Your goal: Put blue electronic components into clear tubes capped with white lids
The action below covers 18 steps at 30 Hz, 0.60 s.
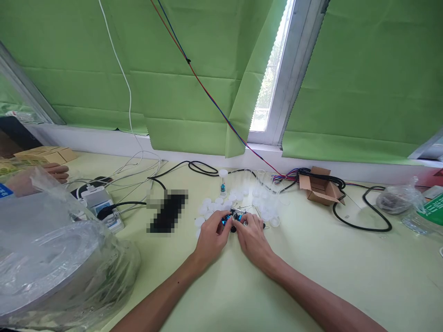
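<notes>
Fingertips of my left hand (213, 229) are closed on a small blue and black part (226, 218) at the middle of the table. My right hand (252, 234) pinches the same cluster from the other side, thumbs nearly meeting. Fingers hide much of it, so its exact kind cannot be told. Beyond the hands lie several translucent white round caps (207, 205) and thin metal pieces (244, 210). A slim upright piece with a blue-green body (223, 188) and white top stands behind them. Clear containers (261, 180) are grouped at the back right of the caps.
Left are a pixelated black object (168, 212), a power strip (110, 216), a large plastic-wrapped bundle (69, 272) and another person's hand (57, 173). Right are an open cardboard box (320, 189), a looped black cable (368, 229) and a plastic bag (399, 199).
</notes>
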Available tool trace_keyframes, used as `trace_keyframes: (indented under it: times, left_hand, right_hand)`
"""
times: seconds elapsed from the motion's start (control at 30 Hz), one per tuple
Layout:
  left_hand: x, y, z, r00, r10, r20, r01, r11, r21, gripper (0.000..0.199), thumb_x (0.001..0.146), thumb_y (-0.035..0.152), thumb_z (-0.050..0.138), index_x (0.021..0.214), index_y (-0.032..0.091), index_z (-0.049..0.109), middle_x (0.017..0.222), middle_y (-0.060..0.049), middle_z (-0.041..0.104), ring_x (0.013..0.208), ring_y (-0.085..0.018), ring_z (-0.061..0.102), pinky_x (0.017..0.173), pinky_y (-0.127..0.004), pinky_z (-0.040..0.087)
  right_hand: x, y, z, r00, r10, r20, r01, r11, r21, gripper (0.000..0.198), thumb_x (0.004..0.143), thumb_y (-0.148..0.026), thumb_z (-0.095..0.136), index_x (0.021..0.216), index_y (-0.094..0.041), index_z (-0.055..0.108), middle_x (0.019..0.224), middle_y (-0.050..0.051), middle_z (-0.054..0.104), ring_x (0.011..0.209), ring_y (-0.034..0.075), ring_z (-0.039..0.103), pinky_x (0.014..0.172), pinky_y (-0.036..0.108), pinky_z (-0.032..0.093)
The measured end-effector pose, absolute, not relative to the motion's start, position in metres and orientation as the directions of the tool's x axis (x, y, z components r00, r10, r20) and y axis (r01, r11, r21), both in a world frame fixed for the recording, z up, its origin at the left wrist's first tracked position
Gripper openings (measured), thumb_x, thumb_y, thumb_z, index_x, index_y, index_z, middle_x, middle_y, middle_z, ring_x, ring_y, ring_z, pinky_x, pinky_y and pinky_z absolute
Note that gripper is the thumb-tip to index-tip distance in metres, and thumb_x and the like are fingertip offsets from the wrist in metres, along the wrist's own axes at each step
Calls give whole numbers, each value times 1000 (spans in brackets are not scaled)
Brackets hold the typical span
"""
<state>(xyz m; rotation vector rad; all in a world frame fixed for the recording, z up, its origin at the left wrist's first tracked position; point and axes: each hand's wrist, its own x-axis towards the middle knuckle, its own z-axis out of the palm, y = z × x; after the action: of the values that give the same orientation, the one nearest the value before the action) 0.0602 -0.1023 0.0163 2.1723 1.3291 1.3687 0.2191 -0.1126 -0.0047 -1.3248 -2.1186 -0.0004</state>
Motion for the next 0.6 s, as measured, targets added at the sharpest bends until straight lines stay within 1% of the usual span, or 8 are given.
trace_keyframes:
  times: [0.27,0.6]
  left_hand:
    - [60,-102,16,144,792,593,570,-557,605,15,94,28,53,103,21,62,77,0,65,54,-10,49,55,-24,43]
    - [61,-102,18,140,795,590,581,-548,601,15,93,28,53,102,20,62,78,0,66,54,-10,51,54,-23,44]
  right_hand:
    - [219,-113,-3,-297,811,504,802,499,-330,20,89,-6,47,89,-21,61,92,7,50,90,23,46,80,38,40]
    - [220,-112,-4,-322,814,484,783,516,-348,22,88,-3,48,91,-21,61,95,7,52,92,23,48,81,38,42]
